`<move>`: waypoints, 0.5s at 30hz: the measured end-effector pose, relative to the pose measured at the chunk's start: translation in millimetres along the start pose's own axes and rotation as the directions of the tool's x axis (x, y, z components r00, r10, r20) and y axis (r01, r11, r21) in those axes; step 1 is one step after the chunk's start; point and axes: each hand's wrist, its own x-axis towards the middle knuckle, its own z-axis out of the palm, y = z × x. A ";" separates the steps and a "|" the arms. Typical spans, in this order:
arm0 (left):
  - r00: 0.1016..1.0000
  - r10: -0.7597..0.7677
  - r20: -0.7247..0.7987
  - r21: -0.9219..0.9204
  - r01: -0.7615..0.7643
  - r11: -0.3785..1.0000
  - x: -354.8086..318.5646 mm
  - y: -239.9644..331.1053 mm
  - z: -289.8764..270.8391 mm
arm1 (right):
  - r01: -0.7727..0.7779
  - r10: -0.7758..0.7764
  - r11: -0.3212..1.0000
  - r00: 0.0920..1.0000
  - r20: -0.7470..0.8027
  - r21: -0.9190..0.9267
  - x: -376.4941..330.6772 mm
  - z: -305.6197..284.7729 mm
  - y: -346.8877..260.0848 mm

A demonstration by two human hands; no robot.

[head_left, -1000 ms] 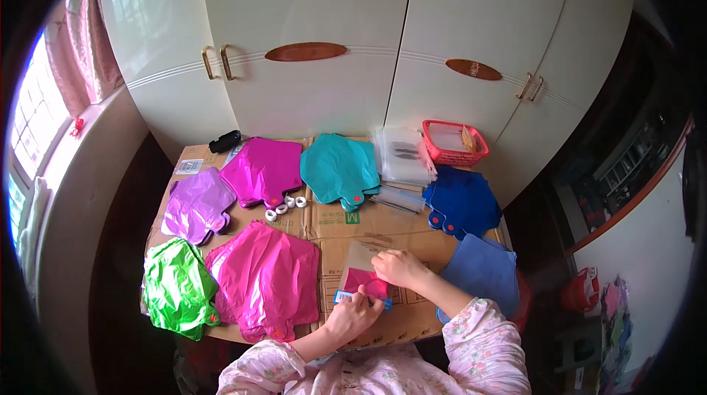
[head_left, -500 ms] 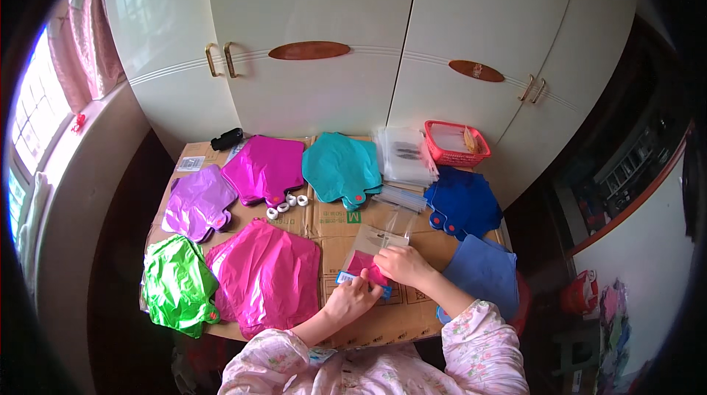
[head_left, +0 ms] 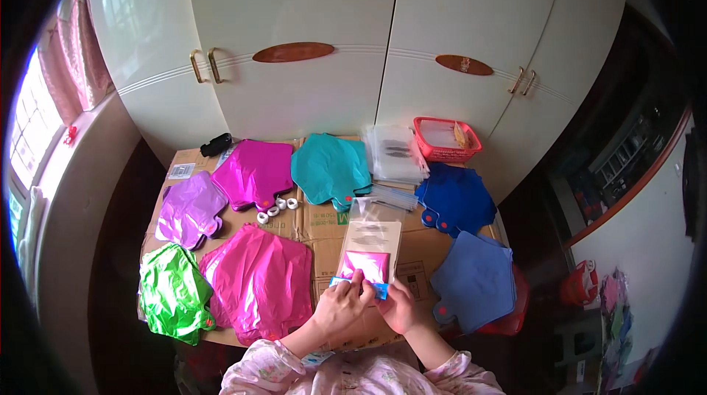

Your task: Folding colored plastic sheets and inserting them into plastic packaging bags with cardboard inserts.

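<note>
A clear plastic bag (head_left: 354,237) lies upright in front of me, with a pale printed card showing through its upper part. In its lower half sits a folded pink foil balloon (head_left: 372,264), above a blue strip (head_left: 381,290) along the bottom edge. My left hand (head_left: 343,308) grips the lower left of the bag, and its index finger presses against the pink foil. At the lower right corner, my right hand (head_left: 398,308) is closed on the bag's edge, thumb uppermost. The undersides of both grips are hidden.
Flat foil balloons surround the bag: green (head_left: 174,288), hot pink (head_left: 258,284), lilac (head_left: 188,207), magenta (head_left: 254,170), teal (head_left: 328,167), dark blue (head_left: 460,200) and light blue (head_left: 475,277). White rolls (head_left: 274,211), clear sleeves (head_left: 390,145) and a red basket (head_left: 444,152) stand farther back.
My right hand has moved down from the middle of the bag to its lower right corner. The pink foil now lies flat and fully visible, and the light blue stack is uncovered.
</note>
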 end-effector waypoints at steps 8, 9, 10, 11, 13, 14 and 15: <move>0.998 -0.021 -0.052 0.024 0.022 0.999 -3.3 -2.7 -3.2 | 0.007 -0.034 0.948 0.996 -0.080 -0.317 -5.2 13.2 4.6; 0.998 -0.022 -0.060 0.032 0.024 0.999 -2.6 -2.3 -4.7 | 0.015 -0.045 0.945 0.995 -0.085 -0.328 -5.5 9.6 6.9; 0.998 -0.024 -0.060 0.032 0.026 0.999 -2.9 -1.8 -5.2 | 0.022 -0.056 0.941 0.994 -0.090 -0.339 -5.6 7.7 8.1; 0.998 -0.025 -0.060 0.032 0.027 0.999 -3.6 -1.0 -5.3 | 0.024 -0.063 0.938 0.993 -0.103 -0.347 -4.9 8.3 7.4; 0.998 -0.029 -0.049 0.003 0.029 1.000 -3.5 -0.9 -7.2 | 0.024 -0.076 0.931 0.989 -0.129 -0.364 -2.4 10.3 6.0; 0.999 -0.031 -0.038 -0.027 0.030 0.999 -2.1 -1.4 -9.5 | 0.032 -0.082 0.933 0.989 -0.127 -0.359 -1.1 7.6 5.8; 0.999 -0.032 -0.030 -0.057 0.030 0.998 -0.1 -1.9 -11.9 | 0.041 -0.091 0.934 0.988 -0.123 -0.355 1.3 2.4 4.5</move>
